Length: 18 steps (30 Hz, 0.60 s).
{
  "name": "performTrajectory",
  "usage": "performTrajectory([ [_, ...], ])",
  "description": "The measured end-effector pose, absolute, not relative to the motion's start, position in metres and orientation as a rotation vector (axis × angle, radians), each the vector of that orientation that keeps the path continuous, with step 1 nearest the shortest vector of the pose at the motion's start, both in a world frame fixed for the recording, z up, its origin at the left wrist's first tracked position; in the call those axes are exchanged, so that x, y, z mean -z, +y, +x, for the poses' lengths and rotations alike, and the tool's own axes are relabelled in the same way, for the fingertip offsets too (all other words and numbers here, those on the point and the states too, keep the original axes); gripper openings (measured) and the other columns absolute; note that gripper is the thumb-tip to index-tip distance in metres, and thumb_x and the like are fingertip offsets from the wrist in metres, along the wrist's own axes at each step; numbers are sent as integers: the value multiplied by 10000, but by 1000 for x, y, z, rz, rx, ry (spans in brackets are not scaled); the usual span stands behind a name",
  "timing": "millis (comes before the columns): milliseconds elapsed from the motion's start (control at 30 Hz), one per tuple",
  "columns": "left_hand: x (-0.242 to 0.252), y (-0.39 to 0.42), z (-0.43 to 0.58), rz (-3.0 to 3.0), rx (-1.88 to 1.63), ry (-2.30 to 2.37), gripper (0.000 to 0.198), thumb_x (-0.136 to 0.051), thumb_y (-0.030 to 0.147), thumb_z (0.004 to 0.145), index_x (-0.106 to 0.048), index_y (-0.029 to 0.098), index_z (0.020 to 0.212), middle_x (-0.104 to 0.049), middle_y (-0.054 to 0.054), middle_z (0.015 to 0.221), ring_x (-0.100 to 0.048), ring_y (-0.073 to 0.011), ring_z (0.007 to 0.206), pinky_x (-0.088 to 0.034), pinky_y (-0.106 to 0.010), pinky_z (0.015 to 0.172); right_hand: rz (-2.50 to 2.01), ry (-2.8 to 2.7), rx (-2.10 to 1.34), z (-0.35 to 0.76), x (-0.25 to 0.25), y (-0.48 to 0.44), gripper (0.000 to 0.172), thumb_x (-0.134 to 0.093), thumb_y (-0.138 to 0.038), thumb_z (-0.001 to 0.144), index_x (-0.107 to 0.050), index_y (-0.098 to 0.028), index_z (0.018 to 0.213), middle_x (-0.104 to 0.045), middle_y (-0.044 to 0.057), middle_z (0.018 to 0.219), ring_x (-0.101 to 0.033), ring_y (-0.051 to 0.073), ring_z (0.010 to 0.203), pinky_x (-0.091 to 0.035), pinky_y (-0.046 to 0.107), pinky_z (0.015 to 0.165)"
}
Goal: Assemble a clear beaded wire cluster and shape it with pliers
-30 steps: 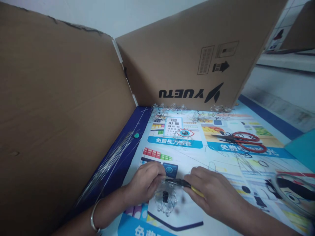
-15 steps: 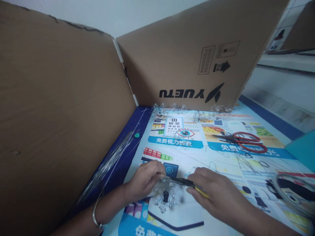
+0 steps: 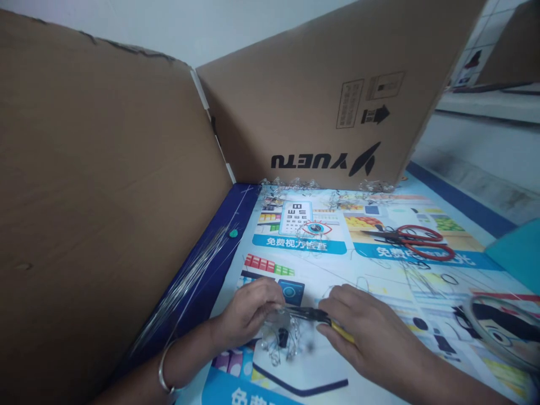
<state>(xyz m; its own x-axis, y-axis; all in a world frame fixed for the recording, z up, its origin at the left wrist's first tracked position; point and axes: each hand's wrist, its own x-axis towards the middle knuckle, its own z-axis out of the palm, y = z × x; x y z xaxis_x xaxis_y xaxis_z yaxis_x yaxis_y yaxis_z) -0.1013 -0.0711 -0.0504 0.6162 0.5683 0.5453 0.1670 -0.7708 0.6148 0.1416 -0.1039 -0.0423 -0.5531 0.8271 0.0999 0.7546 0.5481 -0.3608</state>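
Observation:
My left hand (image 3: 248,315) is closed around a small clear bead-and-wire piece (image 3: 282,337) that hangs just below its fingers, low in the middle of the view. My right hand (image 3: 363,329) grips yellow-handled pliers (image 3: 314,316), and the dark jaws reach left to the wire piece at my left fingertips. Both hands rest on a printed poster mat (image 3: 379,270). A silver bangle (image 3: 162,368) sits on my left wrist.
Cardboard panels stand on the left (image 3: 97,185) and at the back (image 3: 329,95). Red scissors (image 3: 415,242) lie to the right. A bundle of thin wires (image 3: 189,281) lies along the left panel. More bead pieces (image 3: 295,184) line the back panel's foot. A wire coil (image 3: 502,332) is at far right.
Both hands stayed in nearly the same place; the pliers and bead piece shifted only slightly as the fingers worked the wire.

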Motion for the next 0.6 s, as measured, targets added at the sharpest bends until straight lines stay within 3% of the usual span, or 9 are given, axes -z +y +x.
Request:
performTrajectory([
  [600, 50, -78, -96, 2437, -1032, 567, 141, -389, 148, 912, -530, 153, 898, -622, -87, 814, -562, -171, 780, -470, -296, 710, -1321, -2545, -299, 139, 37, -108, 141, -454, -297, 866, -588, -256, 863, -566, 39, 805, -529, 219, 745, -346, 329, 623],
])
